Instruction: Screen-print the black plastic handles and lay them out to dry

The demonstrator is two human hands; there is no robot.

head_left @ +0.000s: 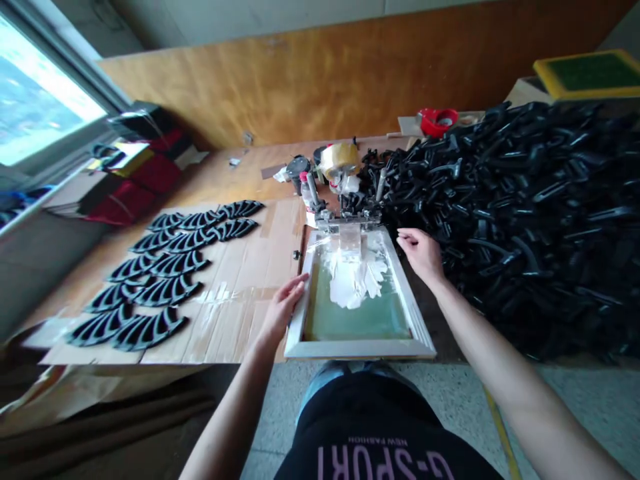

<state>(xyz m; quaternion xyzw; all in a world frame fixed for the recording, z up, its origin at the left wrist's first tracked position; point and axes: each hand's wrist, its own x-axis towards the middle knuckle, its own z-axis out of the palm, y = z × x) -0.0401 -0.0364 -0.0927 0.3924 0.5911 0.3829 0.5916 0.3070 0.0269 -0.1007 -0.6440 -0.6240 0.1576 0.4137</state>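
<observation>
A screen-printing frame (423, 337) lies flat before me, with green mesh (360, 327) and a thick patch of white ink (350, 283) toward its far end. A flat squeegee blade (350, 240) stands in the ink beneath the metal clamp (333, 223) at the back. My left hand (283, 307) is at the frame's left edge, fingers stretched out and touching its side. Over the right side, my right hand (421, 255) hovers between the frame and the black parts, fingers bent in toward the thumb. Whatever they hold, if anything, is hidden.
Rows of black fan-shaped plastic parts (167, 283) lie on cardboard (240, 320) at left. A large heap of black plastic pieces (525, 220) fills the right. Behind the clamp stand a tape roll (340, 159) and a red-capped bottle (305, 190). A red tape dispenser (437, 122) sits farther back.
</observation>
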